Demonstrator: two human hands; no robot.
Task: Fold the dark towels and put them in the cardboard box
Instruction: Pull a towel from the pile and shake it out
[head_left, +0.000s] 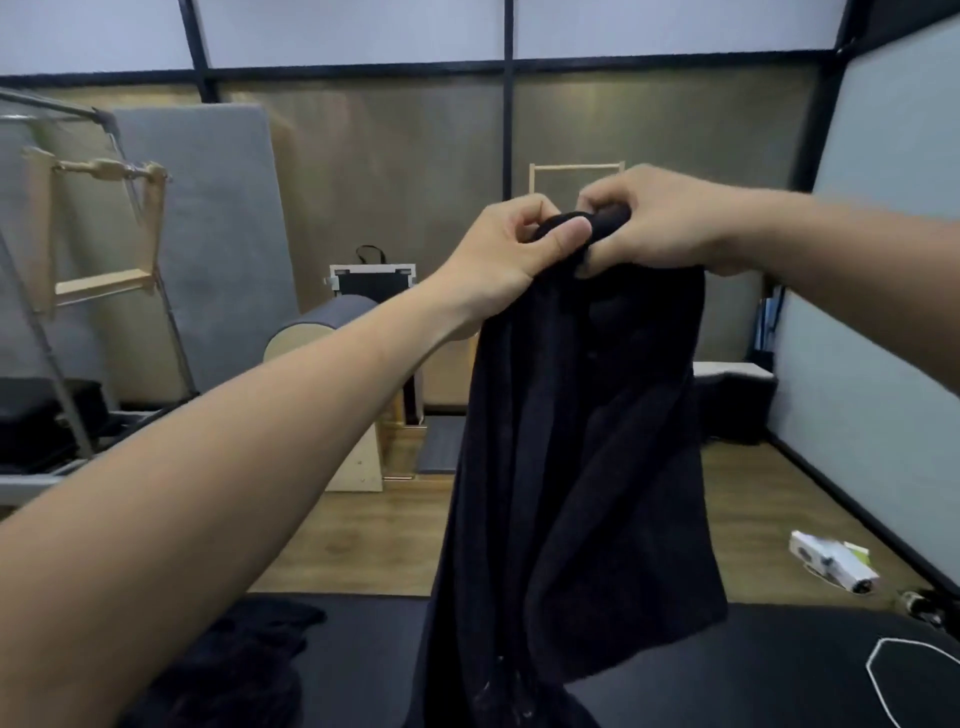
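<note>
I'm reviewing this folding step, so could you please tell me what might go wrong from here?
Both hands, left hand and right hand, pinch the dark towel at one bunched spot, so it may fold unevenly. Its hanging lower end could snag the other dark cloth on the black surface. No cardboard box is in view.

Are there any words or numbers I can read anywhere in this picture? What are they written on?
No text can be read anywhere.
White and green box on the floor: it may carry print, but it is too small and blurred to read.
Dark towel held up by the left hand and right hand: no label shows.
White outline on the black surface: a shape, not letters.
</note>
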